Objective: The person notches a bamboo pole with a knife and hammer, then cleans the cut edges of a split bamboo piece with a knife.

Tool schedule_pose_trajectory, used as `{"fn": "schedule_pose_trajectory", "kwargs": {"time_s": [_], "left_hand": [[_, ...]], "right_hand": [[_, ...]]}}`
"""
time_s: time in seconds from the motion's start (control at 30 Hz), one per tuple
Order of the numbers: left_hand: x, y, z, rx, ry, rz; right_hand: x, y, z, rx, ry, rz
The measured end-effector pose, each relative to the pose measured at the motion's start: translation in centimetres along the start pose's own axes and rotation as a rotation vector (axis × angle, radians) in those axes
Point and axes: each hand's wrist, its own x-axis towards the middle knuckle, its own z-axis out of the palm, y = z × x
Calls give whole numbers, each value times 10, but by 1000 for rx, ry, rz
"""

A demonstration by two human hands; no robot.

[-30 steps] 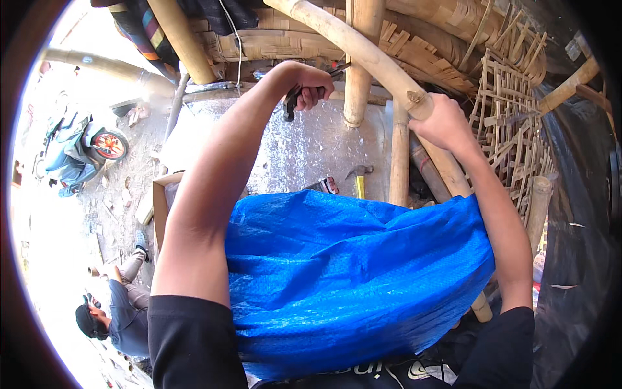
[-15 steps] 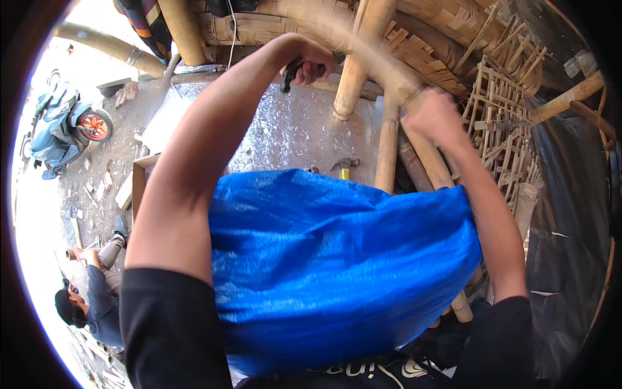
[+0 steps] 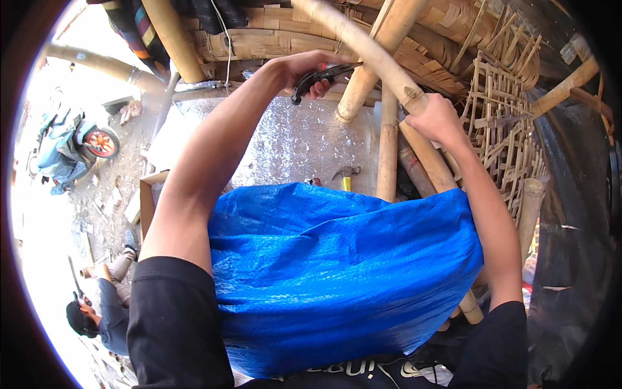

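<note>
In my right hand [image 3: 435, 118], fingers wrapped round its lower end, is a pale bamboo pole [image 3: 363, 45] that slants up and to the left. My left hand [image 3: 304, 72] is closed round a dark hand tool [image 3: 317, 80] with a thin pointed end. Its exact kind does not show clearly. The tool's tip lies close to the pole; whether they touch I cannot tell. A blue plastic sheet [image 3: 343, 266] hangs over my front, between my arms.
A hammer [image 3: 346, 176] with a yellow handle lies on the silvery surface [image 3: 291, 139] ahead. Bamboo posts [image 3: 387, 142] and a woven lattice [image 3: 495, 123] stand right. Left are a cardboard box [image 3: 148, 201], a parked motorbike [image 3: 71, 146] and a seated person [image 3: 107, 311].
The pole was blurred by motion and now appears sharp. My left hand's tool has turned and shows more fully near the pole. The view has shifted slightly.
</note>
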Motion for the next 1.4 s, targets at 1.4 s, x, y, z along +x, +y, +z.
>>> {"fn": "schedule_pose_trajectory", "kwargs": {"time_s": [1.4], "left_hand": [[8,-23,-44,467,1202,406]], "right_hand": [[-4,-21,38,355,-237,113]]}}
